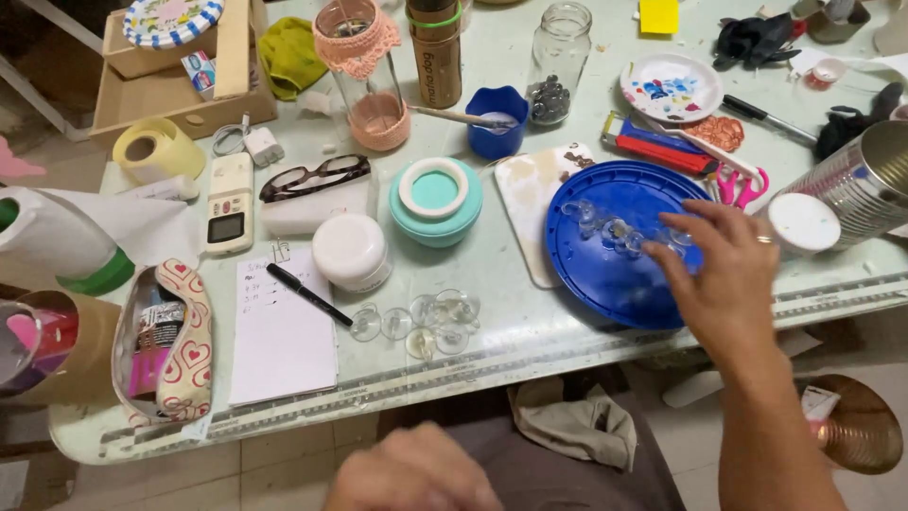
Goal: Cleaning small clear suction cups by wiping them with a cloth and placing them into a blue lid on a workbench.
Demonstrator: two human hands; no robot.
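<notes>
My right hand [724, 270] reaches over a round blue lid [605, 274] lying flat on the table, its fingertips touching one of the small clear suction cups [605, 227] scattered on the lid. Whether the fingers pinch a cup I cannot tell. Another cluster of clear suction cups [426, 322] lies on the table near the front edge. My left hand [411, 473] hangs blurred below the table edge, fingers curled, with nothing seen in it.
A white notepad [284, 336] with a black pen [307, 293], a white jar [352, 251], a teal round container [435, 199], a blue cup [497, 118], a glass jar [553, 61], a paint palette [672, 87], scissors [742, 185] and a metal can [861, 185] crowd the table.
</notes>
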